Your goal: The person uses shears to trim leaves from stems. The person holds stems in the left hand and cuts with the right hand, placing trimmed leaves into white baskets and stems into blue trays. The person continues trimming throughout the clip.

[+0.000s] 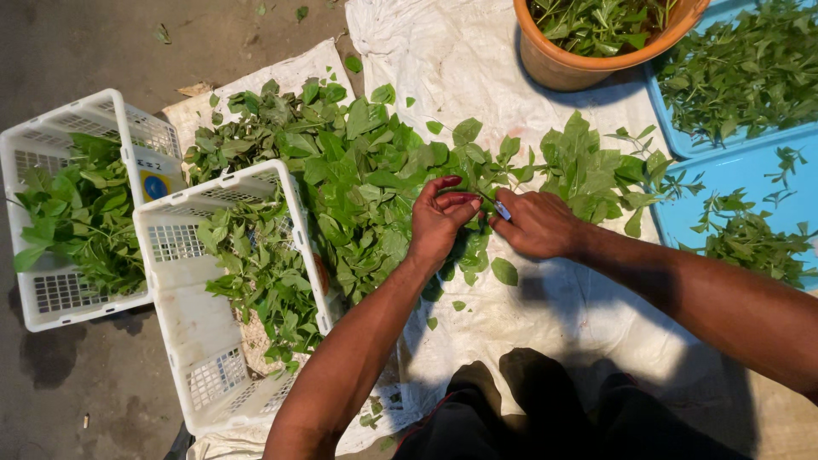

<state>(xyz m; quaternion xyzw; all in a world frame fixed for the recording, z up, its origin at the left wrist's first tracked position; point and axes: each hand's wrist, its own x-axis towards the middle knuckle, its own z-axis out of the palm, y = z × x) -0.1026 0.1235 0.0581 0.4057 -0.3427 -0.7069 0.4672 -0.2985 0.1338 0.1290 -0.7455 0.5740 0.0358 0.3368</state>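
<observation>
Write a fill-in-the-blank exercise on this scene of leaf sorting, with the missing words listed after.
1. The left hand and right hand work over a pile of green leaves spread on a ____ cloth.
2. The two white crates beside the left forearm number ____.
3. The round tub at the top is ____ in colour.
4. The trays on the right are ____.

Missing words: white; two; orange; blue

Two crates (183, 281) of leaves stand left of the sheet (545, 324); a pot (579, 64) and trays (741, 187) lie to its right.
</observation>
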